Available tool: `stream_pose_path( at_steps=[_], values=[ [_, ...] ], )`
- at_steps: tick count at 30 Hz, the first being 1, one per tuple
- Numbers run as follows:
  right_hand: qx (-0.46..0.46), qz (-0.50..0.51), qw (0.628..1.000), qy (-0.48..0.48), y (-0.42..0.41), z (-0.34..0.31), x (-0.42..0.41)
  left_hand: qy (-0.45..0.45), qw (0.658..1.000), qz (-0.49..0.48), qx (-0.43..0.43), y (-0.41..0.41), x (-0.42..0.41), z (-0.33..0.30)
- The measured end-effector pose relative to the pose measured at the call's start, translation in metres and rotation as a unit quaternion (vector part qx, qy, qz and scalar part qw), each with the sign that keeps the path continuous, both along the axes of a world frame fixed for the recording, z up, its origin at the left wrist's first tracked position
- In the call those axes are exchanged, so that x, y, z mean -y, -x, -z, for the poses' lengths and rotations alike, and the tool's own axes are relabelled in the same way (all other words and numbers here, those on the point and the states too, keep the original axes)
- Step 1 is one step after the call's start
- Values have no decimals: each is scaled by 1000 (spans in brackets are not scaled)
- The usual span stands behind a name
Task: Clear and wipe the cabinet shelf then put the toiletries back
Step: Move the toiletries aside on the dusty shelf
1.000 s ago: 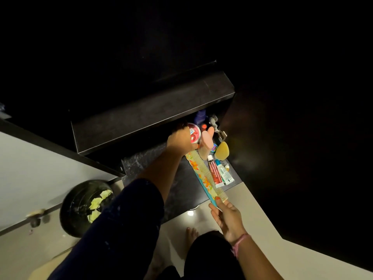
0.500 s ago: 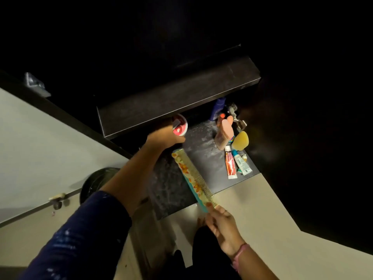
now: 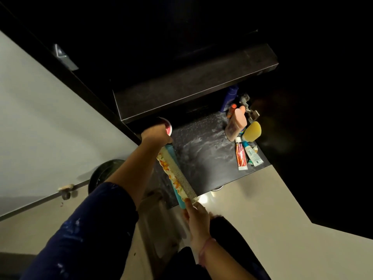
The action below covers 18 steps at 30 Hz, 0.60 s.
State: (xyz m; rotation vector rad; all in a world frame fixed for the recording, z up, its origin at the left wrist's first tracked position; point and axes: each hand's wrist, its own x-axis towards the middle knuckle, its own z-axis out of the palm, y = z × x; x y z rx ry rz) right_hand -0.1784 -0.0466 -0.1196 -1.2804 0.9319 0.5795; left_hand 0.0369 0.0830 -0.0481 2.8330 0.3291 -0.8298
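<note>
1. Holding a round red-and-white jar (image 3: 167, 127) at the far-left corner of the lower cabinet shelf (image 3: 203, 154), the left hand (image 3: 155, 136) has its fingers curled round it, right under the lip of the upper shelf (image 3: 193, 91). Risk: the jar clips that lip, or is let go on the shelf's left edge and tips off toward the dark bin (image 3: 105, 174) at 8 o'clock below.
2. Floral comb (image 3: 176, 178): the right hand (image 3: 196, 217) pinches its near end at the shelf's front edge, 6 o'clock. The far end lies under the left wrist. Risk: either arm moving drags the comb, or it slides off the front.
3. Shelf surface shows pale streaks, possibly damp or powdery. Judgement: items set down may skid or pick up residue.
4. Toiletry cluster at 2 o'clock: peach bottle (image 3: 236, 124) leaning, yellow sponge (image 3: 252, 131) touching it, red tube (image 3: 241, 155) and white-teal tube (image 3: 252, 155) flat near the front. Risk: a nudge topples the bottle onto the tubes.
5. Lighting is poor; rear items are hard to read.
</note>
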Motion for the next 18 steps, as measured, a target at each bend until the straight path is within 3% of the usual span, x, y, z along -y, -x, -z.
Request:
stream_pose_path(
  at_steps=[3,7,14,16,18],
  values=[
    [45,-25,997,59,-4,2,-6,4,1000,-6,-6,-2,2,3],
    [33,-41,991,121,-7,4,-11,4,1000,-13,-10,-3,1,5],
    [21,-84,987,136,-20,-1,23,-11,999,-37,-6,0,8,2],
    [71,-67,973,209,-37,-11,56,-18,998,-45,29,7,14,-4],
    [131,-54,939,315,-61,-23,96,-31,988,-11,154,21,30,-6]
  ],
)
